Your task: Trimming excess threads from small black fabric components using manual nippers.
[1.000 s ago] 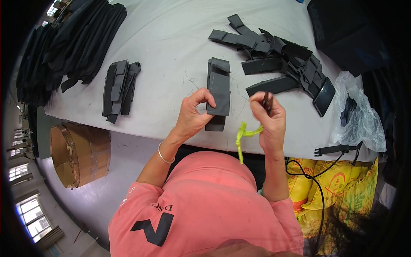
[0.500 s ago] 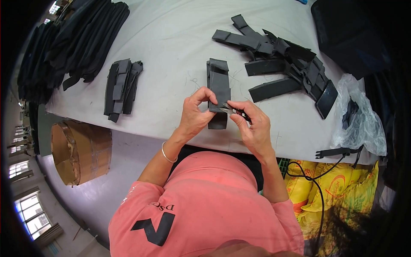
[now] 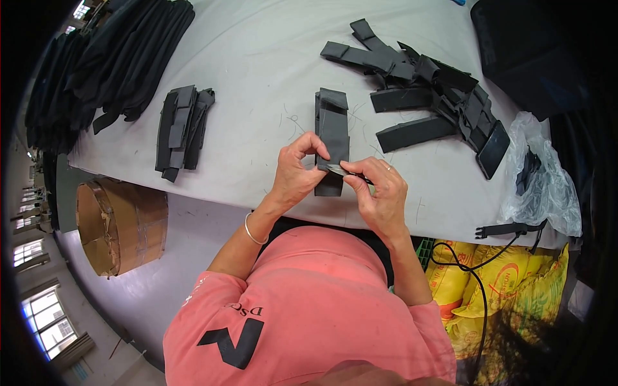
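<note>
A black folded fabric strip (image 3: 333, 125) lies lengthwise before me on the pale table cover. My left hand (image 3: 297, 172) pinches its left edge close to the near end, thumb and forefinger together. From the right, my right hand (image 3: 382, 193) grips a pair of small thread snips (image 3: 335, 170). Their pale metal blades lie across the strip, near the left fingertips; most of the dark handle is hidden by my fingers. Whether the blades touch a thread is too small to tell.
A small bundle of black strips (image 3: 183, 132) lies to the left, a loose heap of them (image 3: 444, 96) to the right. Beside that heap are a phone (image 3: 493, 150) and a clear plastic bag (image 3: 541, 186). A cardboard box (image 3: 122, 225) stands below the table's left edge; yellow sacks (image 3: 502, 276) sit at right.
My right hand has turned the snips, so the blades now lie flatter across the strip and the handle shows less. My left hand keeps its pinch.
</note>
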Motion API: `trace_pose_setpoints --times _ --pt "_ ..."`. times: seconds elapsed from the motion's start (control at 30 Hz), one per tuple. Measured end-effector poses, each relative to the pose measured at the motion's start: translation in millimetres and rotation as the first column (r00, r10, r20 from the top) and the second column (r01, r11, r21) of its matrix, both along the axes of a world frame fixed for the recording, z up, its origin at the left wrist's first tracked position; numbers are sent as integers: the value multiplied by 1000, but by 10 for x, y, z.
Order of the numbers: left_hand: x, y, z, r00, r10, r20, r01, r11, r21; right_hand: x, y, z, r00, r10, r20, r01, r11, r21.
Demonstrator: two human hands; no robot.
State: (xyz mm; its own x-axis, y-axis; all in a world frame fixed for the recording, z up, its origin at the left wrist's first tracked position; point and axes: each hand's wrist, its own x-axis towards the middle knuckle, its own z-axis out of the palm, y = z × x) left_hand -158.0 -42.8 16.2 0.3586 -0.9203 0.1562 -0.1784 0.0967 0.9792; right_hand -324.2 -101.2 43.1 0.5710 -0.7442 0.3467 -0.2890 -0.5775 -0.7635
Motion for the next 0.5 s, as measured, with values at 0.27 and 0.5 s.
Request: trace_pose_setpoints --times 0.27,0.5 --pt "-19 1 -10 1000 3 -31 -3 1000 -12 0 0 14 1000 -7 8 7 1000 -9" --pt "-55 5 6 999 -21 -47 21 1000 -13 -17 3 -26 998 0 65 -6 995 97"
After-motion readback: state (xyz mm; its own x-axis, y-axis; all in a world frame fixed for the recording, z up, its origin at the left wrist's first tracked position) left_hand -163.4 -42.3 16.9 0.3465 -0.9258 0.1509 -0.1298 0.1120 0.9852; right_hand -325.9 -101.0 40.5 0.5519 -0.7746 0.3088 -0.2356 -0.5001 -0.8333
